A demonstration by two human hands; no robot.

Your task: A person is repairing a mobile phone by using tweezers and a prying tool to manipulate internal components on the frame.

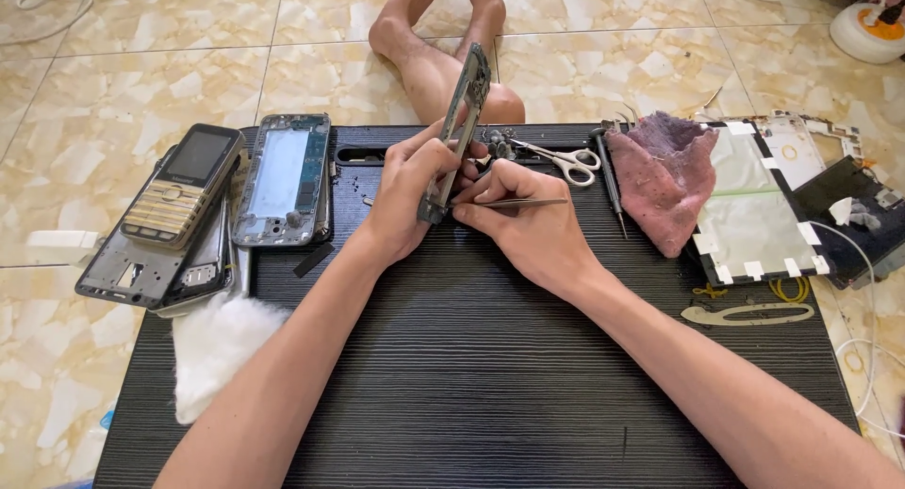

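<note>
The phone frame (459,131) stands on edge over the far middle of the black ribbed table (471,376), tilted so that only its thin metal side and some inner parts show; it looks stripped, grey and silvery, with no screen facing the camera. The left hand (415,192) is closed around its lower end. The right hand (528,220) pinches slim metal tweezers (514,203), whose tips meet the frame's bottom corner, just beside the left fingers.

Held so lightly by one end, the frame could likely twist or slip out of the grip if the tweezers press hard, and a small part lifted there might spring off onto the tiled floor (123,84) (hard to find again among the marbled pattern).

Just beyond the hands lie scissors (570,161) and a dark screwdriver (609,183). To the right sit a purple cloth (665,173) and a taped panel (754,216); to the left, another open phone chassis (283,178), a keypad phone (179,187) on a stack of parts, and a white fluffy pad (217,348).
</note>
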